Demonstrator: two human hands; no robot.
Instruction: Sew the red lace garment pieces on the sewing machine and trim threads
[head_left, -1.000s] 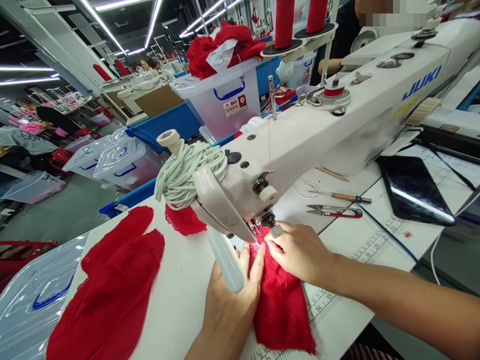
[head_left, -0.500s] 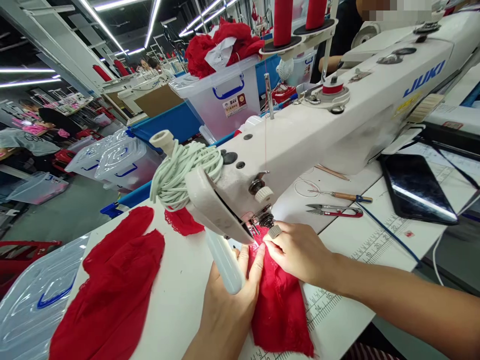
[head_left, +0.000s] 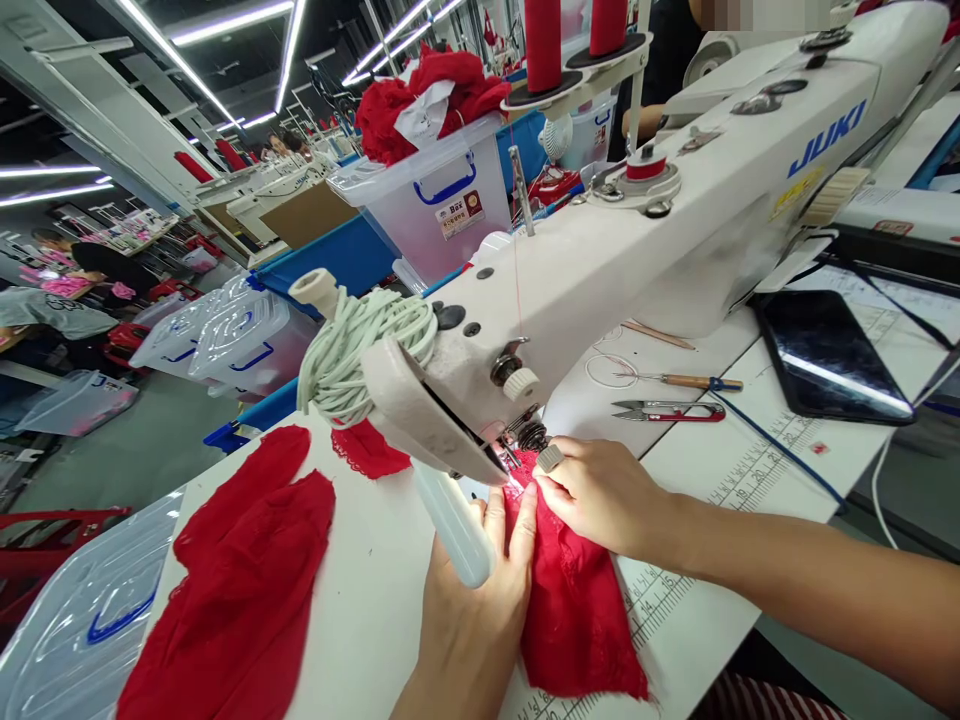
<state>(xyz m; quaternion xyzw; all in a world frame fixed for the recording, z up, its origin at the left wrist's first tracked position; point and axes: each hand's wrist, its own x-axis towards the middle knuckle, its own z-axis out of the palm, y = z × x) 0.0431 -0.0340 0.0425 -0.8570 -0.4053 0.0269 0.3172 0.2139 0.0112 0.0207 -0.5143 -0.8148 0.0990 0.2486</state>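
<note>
A strip of red lace-edged fabric [head_left: 577, 620] runs from under the needle area of a white sewing machine [head_left: 615, 210] toward me. My left hand [head_left: 472, 610] lies on its left edge, fingers stretched toward the needle. A pale bar hanging from the machine head [head_left: 457, 530] hides part of that hand. On the right side, my right hand [head_left: 611, 495] has its fingers curled and pinched on the fabric just beside the needle. The needle tip and presser foot are hard to make out. More red fabric pieces [head_left: 247, 590] lie on the table to the left.
Right of the machine lie red-handled thread snips [head_left: 667, 411], a wooden-handled tool [head_left: 686, 381] and a black phone [head_left: 832, 355]. Pale green cord [head_left: 367, 350] is bundled on the machine head. Behind stands a clear box [head_left: 457, 205] heaped with red fabric. Other people sit further off.
My view has tilted slightly. My left wrist and the fabric's near end have shifted a little right in the picture; both hands keep their places by the needle.
</note>
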